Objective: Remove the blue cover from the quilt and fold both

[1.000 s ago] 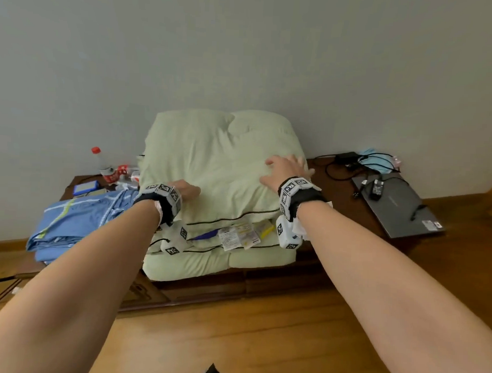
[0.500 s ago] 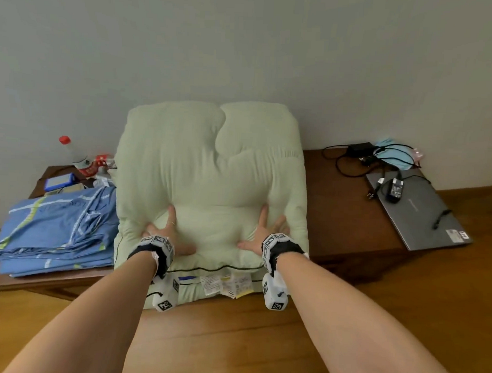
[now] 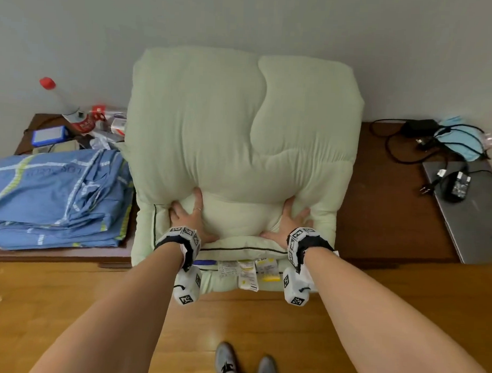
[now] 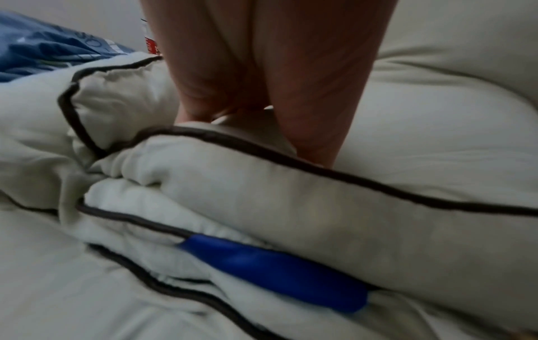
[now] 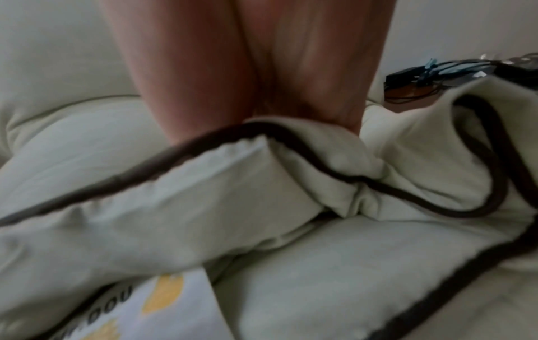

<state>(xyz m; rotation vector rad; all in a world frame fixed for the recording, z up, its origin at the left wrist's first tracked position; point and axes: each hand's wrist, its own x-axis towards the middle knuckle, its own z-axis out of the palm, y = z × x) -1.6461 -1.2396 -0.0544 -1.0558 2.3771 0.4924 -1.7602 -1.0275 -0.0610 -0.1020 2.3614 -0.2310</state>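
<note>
A pale green quilt (image 3: 235, 135) with dark piping lies folded into a thick bundle on the low wooden cabinet (image 3: 383, 213), leaning on the wall. My left hand (image 3: 186, 212) lies flat on its near left part, fingers spread and pressing into the padding. My right hand (image 3: 290, 215) presses the near right part the same way. In both wrist views the palms sink into the quilt (image 4: 407, 142) (image 5: 72, 128), and the fingertips are hidden in the fabric. The blue cover (image 3: 57, 202) lies folded to the left of the quilt.
A red-capped bottle (image 3: 61, 101), a blue box (image 3: 48, 134) and packets crowd the cabinet's back left. On the right lie cables and a charger (image 3: 417, 128), a blue mask (image 3: 458, 140) and a grey laptop (image 3: 472, 219). Wooden floor and my shoes (image 3: 244, 365) are below.
Both hands slid from the upper part of the quilt toward its near edge and now press deeper. The view has come closer and tilted down.
</note>
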